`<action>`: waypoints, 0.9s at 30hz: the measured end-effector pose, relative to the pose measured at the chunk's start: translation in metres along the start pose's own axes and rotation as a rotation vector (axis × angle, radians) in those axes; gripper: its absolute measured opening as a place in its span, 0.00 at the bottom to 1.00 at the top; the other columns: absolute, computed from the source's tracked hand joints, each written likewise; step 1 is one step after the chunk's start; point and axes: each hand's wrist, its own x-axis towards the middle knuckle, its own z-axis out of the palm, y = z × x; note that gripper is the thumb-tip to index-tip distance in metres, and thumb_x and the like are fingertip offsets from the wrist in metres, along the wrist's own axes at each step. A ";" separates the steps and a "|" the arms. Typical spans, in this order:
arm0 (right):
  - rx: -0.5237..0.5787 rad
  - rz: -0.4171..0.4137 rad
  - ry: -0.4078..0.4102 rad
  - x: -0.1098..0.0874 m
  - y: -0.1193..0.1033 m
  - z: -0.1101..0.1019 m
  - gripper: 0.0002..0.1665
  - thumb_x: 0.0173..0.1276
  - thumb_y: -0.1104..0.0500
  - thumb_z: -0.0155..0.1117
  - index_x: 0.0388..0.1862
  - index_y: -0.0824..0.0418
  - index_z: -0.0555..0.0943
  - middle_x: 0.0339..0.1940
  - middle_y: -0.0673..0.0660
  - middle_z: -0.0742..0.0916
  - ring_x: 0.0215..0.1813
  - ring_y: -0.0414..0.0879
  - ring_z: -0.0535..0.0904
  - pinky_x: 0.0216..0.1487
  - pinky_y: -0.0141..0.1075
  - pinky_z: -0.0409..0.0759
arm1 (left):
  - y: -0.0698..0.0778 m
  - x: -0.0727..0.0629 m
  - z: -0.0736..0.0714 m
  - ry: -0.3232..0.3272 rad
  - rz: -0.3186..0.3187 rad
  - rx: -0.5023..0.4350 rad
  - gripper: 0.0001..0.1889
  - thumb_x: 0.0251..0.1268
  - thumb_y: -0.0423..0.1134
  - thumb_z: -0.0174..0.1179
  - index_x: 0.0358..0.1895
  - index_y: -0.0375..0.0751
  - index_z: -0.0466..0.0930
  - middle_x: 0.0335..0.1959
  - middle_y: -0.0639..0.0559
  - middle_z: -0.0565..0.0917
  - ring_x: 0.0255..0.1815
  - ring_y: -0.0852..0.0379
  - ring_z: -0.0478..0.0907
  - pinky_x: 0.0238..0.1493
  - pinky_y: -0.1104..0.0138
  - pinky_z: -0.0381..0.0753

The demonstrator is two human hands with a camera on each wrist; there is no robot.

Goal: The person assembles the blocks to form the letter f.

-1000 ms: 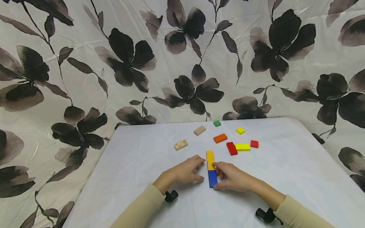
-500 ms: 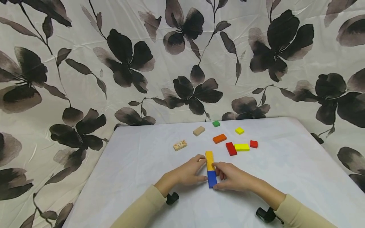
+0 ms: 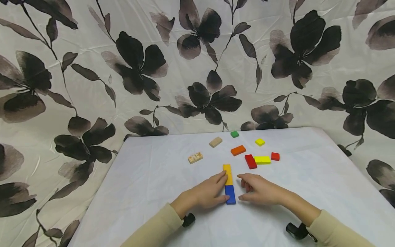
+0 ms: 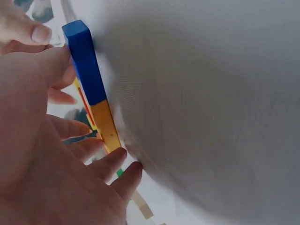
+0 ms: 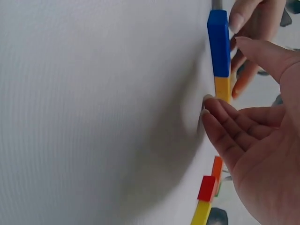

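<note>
A yellow-orange block [image 3: 228, 179] and a blue block [image 3: 231, 195] lie end to end in a straight line on the white table. My left hand [image 3: 206, 192] is at their left side, its thumb tip over the blue block and its fingertips at the yellow-orange one. In the left wrist view its fingers are extended along the blue block [image 4: 86, 68] and the yellow-orange block [image 4: 108, 124]. To the right of the line is my right hand [image 3: 261, 190], apart from the blocks, thumb and forefinger spread with nothing between them.
Beyond the hands lie a red block [image 3: 251, 161], a long yellow block [image 3: 262, 160], a small red block [image 3: 275, 156], an orange block [image 3: 238, 150], a small yellow block [image 3: 260, 142], a green block [image 3: 235, 134], a plain wooden block [image 3: 215, 142] and a patterned wooden block [image 3: 195, 157].
My left hand has moved right, up against the block line, and its fingertips now overlap it. My right hand has let go of the line and drawn a little to the right.
</note>
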 end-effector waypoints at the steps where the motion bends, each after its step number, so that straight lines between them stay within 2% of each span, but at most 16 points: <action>1: -0.006 -0.001 0.004 -0.001 0.001 -0.002 0.45 0.65 0.47 0.76 0.72 0.69 0.70 0.42 0.49 0.81 0.43 0.44 0.77 0.48 0.35 0.81 | 0.001 0.000 0.000 -0.005 -0.005 0.004 0.41 0.78 0.61 0.51 0.83 0.41 0.51 0.85 0.48 0.48 0.84 0.53 0.49 0.80 0.58 0.57; 12: -0.035 0.039 0.052 -0.006 0.019 -0.022 0.41 0.65 0.48 0.76 0.69 0.69 0.74 0.44 0.50 0.82 0.44 0.44 0.77 0.45 0.30 0.82 | 0.002 0.002 0.004 -0.017 -0.028 0.061 0.44 0.78 0.67 0.43 0.84 0.41 0.46 0.86 0.50 0.42 0.85 0.55 0.44 0.81 0.59 0.52; 16: -0.040 0.025 0.065 -0.006 0.023 -0.028 0.38 0.65 0.49 0.76 0.66 0.69 0.76 0.44 0.51 0.83 0.44 0.45 0.78 0.45 0.33 0.83 | 0.001 0.002 0.005 -0.018 -0.033 0.080 0.45 0.77 0.69 0.40 0.84 0.41 0.44 0.86 0.50 0.39 0.85 0.56 0.42 0.81 0.61 0.51; 20: -0.046 0.024 0.072 -0.004 0.026 -0.032 0.36 0.66 0.50 0.75 0.65 0.69 0.77 0.44 0.51 0.83 0.44 0.44 0.78 0.46 0.36 0.84 | 0.003 0.002 0.005 -0.025 -0.045 0.086 0.45 0.78 0.68 0.40 0.84 0.41 0.43 0.86 0.50 0.39 0.85 0.57 0.43 0.81 0.62 0.52; 27: -0.072 0.022 0.101 -0.004 0.033 -0.040 0.32 0.66 0.52 0.75 0.61 0.69 0.79 0.42 0.52 0.84 0.44 0.45 0.78 0.45 0.34 0.84 | 0.008 0.002 0.002 -0.053 -0.057 0.108 0.44 0.79 0.66 0.42 0.84 0.41 0.44 0.86 0.49 0.39 0.84 0.55 0.45 0.80 0.62 0.54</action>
